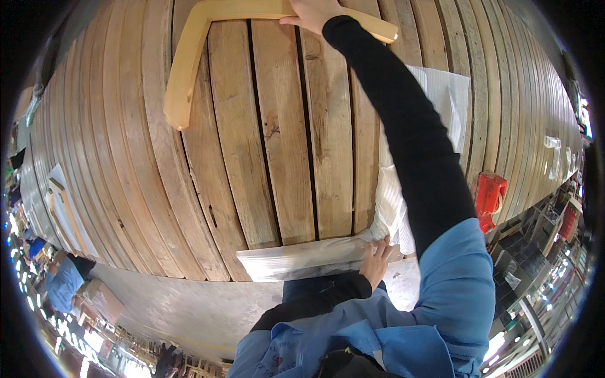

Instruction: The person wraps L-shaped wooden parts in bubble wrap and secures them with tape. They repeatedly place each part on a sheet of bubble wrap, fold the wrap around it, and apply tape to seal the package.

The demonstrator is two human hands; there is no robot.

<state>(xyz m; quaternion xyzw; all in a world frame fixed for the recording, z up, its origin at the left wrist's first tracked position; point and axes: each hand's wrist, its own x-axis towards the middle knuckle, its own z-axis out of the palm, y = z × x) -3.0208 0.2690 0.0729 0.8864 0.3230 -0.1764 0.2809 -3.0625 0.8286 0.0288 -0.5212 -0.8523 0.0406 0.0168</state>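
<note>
A pale, bent wooden furniture part (187, 82) lies near the far edge of the slatted wooden table. My right arm stretches out to it, and my right hand (315, 14) grips its long side, thumb along the near edge; the fingers are partly cut off by the frame. Close to my body, my left hand (376, 261) is closed over the corner of a foam-wrapped piece (302, 259), which runs along the table's near edge. White foam sheeting (450, 94) spreads away from that corner, partly hidden under my right arm. What the foam encloses cannot be made out.
A red tape dispenser (490, 200) stands on the table (315, 145) to the right. At the far left, another wooden part (66, 211) rests on a white sheet. Clear plastic scraps (553, 154) lie at the right. Another person (64, 283) in blue is beyond the left side.
</note>
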